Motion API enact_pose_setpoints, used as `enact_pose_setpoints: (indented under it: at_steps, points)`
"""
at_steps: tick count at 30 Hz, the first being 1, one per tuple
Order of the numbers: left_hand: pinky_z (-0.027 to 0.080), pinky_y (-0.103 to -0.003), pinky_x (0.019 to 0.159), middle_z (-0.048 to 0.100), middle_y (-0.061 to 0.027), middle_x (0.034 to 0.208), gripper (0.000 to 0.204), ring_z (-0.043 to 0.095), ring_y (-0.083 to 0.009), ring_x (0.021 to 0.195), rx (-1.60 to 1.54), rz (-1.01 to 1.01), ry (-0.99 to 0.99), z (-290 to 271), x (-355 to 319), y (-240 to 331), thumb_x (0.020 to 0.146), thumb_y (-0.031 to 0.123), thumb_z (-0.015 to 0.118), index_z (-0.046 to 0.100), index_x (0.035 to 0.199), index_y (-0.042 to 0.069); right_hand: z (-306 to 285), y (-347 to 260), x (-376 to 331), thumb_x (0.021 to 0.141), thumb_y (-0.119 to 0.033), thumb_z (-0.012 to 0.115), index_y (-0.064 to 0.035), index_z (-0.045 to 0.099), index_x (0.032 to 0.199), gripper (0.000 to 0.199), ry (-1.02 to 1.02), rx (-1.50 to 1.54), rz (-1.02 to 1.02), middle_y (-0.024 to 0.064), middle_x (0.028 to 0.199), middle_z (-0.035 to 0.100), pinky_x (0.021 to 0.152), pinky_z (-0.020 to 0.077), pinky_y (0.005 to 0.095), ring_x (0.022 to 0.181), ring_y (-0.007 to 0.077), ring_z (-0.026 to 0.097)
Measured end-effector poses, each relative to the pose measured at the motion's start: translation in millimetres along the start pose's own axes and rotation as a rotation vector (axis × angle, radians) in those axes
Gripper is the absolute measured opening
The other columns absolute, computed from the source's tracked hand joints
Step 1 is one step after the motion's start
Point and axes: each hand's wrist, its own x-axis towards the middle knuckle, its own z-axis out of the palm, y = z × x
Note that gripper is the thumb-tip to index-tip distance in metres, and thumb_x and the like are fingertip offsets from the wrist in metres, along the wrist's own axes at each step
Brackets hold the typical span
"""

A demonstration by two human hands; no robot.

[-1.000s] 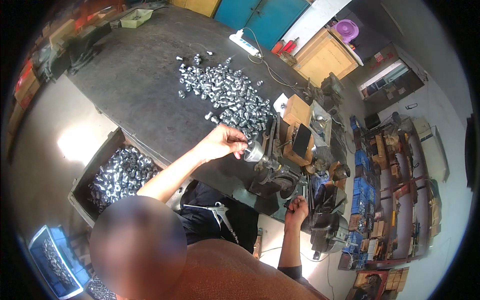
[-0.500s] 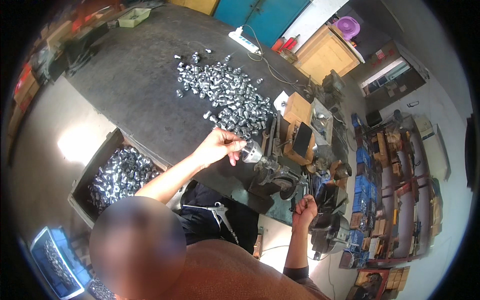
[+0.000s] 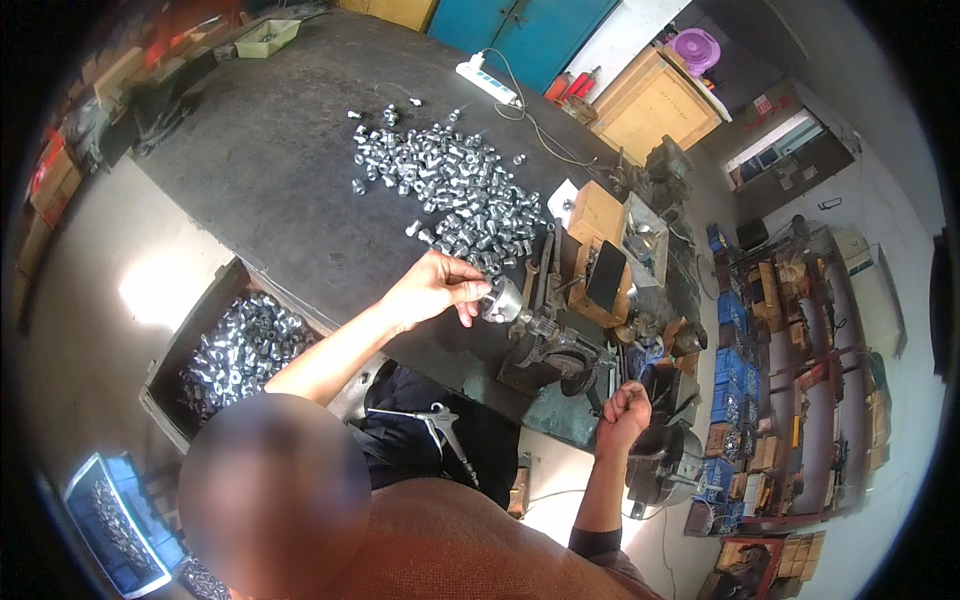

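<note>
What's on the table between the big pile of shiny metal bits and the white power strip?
In the head view, only bare dark tabletop and a thin white cord lie between the pile of metal fittings and the power strip.

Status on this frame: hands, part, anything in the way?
Left hand pinching metal fitting at machine. Right hand fisted on lever. Nothing in the way.

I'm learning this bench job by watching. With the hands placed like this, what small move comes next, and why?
Probably seat the metal fitting fully into the small bench machine. The left hand holds it in its fingers right at the machine's end, while the right hand is fisted around what looks like the machine's lever, apparently ready to pull.
</note>
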Motion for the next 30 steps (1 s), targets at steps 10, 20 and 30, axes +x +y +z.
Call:
enact_pose_setpoints:
  at_steps: [10,20,30]
  points:
    - [0.050,-0.025,0.055,0.061,-0.0091,0.069,0.017,0.060,-0.0137,0.056,-0.047,-0.042,0.043,7,-4,4,0.081,0.005,0.062,0.061,0.093,-0.007,-7,8,-7,0.080,-0.009,0.042,-0.0038,0.049,0.074,0.011,0.016,-0.030,0.050,-0.0018,0.055,0.032,0.038,0.0170,0.0204,0.043,0.0051,0.022]
    - [0.051,-0.026,0.072,0.063,-0.0091,0.087,0.022,0.061,-0.0142,0.074,0.015,0.123,-0.078,1,-2,2,0.077,-0.005,0.062,0.060,0.098,-0.002,27,-18,68,0.081,-0.012,0.043,-0.0049,0.047,0.072,0.012,0.029,0.089,0.080,-0.0040,0.054,0.028,0.036,0.0155,0.0205,0.043,0.0050,0.021]
    - [0.050,-0.023,0.066,0.063,-0.0050,0.080,0.020,0.059,-0.0090,0.069,-0.015,0.117,-0.033,-3,-1,-4,0.078,-0.001,0.064,0.062,0.098,-0.002,5,86,71,0.082,-0.012,0.040,-0.0028,0.051,0.083,0.014,0.323,0.157,0.194,-0.0002,0.060,0.036,0.041,0.0254,0.0218,0.047,0.0093,0.029]
